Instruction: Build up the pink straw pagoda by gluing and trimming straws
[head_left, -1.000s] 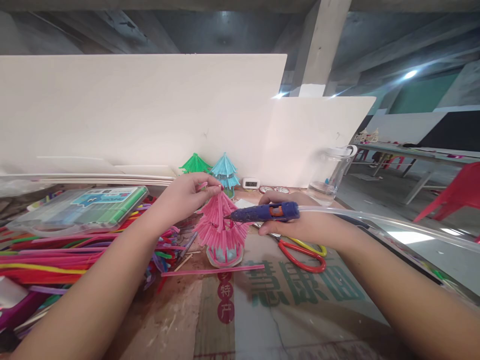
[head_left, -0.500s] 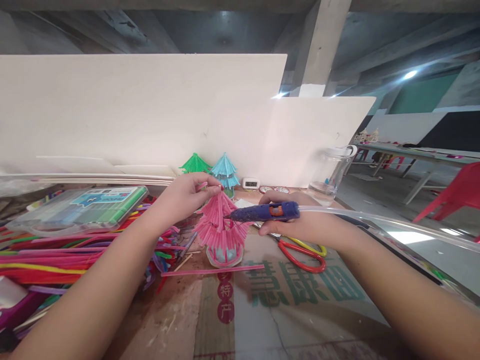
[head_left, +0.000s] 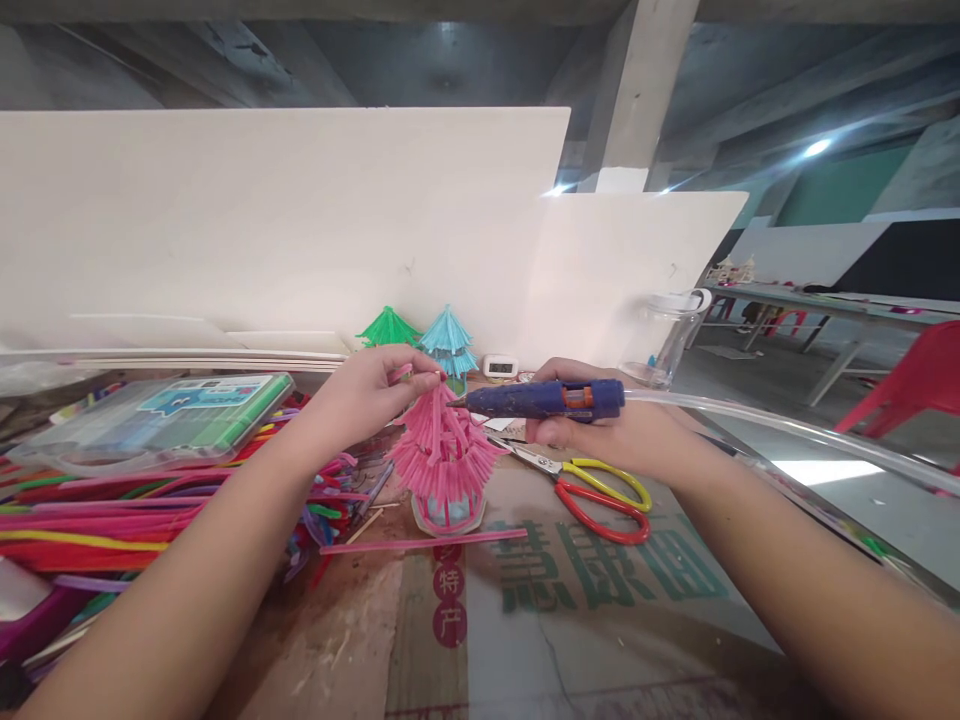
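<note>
A pink two-tiered model pavilion point(head_left: 448, 460) made of pipe cleaners stands upright in front of me. The fingers of my left hand point(head_left: 390, 388) pinch together at the peak of its roof. In my right hand point(head_left: 600, 425) is a blue glue gun point(head_left: 551, 399), its nozzle pointing left at the upper roof. A long clear glue stick point(head_left: 750, 412) trails from its back end. Scissors point(head_left: 600, 490) with red and yellow handles lie below my right hand. One pink pipe cleaner point(head_left: 424, 543) rests in front of the model.
Coloured pipe cleaners point(head_left: 97, 510) lie heaped at left beside a plastic marker case point(head_left: 157, 415). Green point(head_left: 388, 328) and blue point(head_left: 448, 345) models, a small digital clock point(head_left: 500, 367) and a clear jug point(head_left: 660, 340) stand along the white board point(head_left: 285, 220).
The glue gun has moved up and slightly right with my right hand, its nozzle now higher on the roof. More of the scissors shows. My left hand stays at the peak.
</note>
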